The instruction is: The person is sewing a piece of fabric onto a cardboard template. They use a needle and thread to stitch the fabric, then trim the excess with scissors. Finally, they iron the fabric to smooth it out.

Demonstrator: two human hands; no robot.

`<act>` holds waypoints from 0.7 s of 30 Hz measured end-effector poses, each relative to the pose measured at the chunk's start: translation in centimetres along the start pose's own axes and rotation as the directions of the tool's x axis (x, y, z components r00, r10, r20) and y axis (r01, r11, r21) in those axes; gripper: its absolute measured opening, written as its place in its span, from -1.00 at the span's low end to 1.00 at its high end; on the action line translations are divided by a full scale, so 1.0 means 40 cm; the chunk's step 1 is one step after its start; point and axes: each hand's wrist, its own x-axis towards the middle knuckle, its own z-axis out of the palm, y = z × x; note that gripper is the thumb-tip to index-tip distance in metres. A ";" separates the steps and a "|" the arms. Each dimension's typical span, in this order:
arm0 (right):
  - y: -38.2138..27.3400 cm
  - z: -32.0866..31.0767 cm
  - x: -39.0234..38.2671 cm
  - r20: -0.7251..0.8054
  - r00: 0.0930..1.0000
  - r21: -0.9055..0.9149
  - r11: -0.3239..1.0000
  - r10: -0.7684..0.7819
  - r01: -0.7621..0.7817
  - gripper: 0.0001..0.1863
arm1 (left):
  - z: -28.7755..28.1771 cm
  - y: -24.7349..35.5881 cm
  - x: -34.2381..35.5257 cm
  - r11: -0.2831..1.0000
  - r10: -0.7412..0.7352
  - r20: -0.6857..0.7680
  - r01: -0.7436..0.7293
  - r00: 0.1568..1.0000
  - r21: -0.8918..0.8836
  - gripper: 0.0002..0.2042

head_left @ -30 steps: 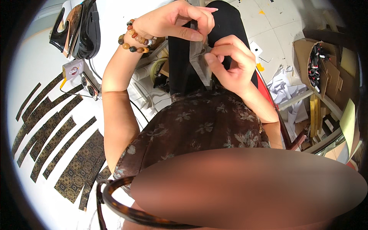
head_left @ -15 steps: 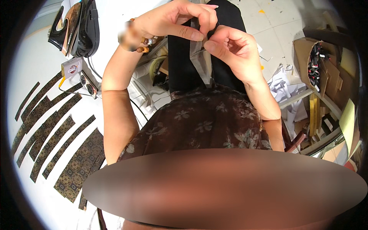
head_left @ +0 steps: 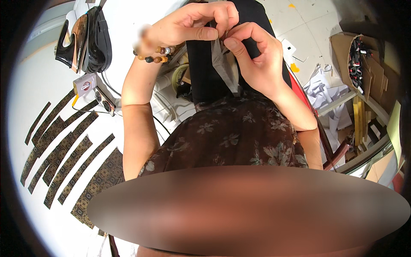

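Note:
A narrow strip of thin grey, see-through cloth (head_left: pixel 224 70) hangs over my lap between black trouser legs. Its upper end runs up to the fingertips of both hands. My left hand (head_left: pixel 200 26) pinches it between thumb and curled fingers; a bead bracelet (head_left: pixel 156 59) circles that wrist. Close beside, almost fingertip to fingertip, my right hand (head_left: pixel 259 53) is closed in a pinch at the same end. What lies right between the fingertips is too small to make out.
Dark gold-patterned fabric pieces (head_left: pixel 70 158) lie on the white table at left, near a black and copper iron (head_left: pixel 85 40), a small box (head_left: pixel 84 85) and a socket strip (head_left: pixel 104 100). At right stand a cardboard box (head_left: pixel 376 68) and a frame with white scraps (head_left: pixel 323 88).
Both hands have come nearer each other, the right one shifting left and slightly up. More of the grey strip shows below them. The whole view has shifted a little.

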 end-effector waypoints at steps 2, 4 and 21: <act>0.001 0.006 -0.003 0.003 1.000 0.017 0.999 0.027 -0.027 -0.84 | 0.031 -0.016 0.001 0.973 -0.020 -0.117 -0.008 0.993 -0.231 -0.93; 0.002 0.008 -0.006 0.000 1.000 0.023 0.999 0.028 -0.028 -0.85 | 0.051 -0.008 0.003 0.937 -0.044 -0.179 -0.021 0.983 -0.348 -0.94; 0.034 0.009 -0.015 0.080 0.990 0.260 0.957 0.115 -0.132 -0.92 | 0.057 -0.013 0.006 0.987 0.026 -0.247 -0.065 0.969 -0.150 -0.90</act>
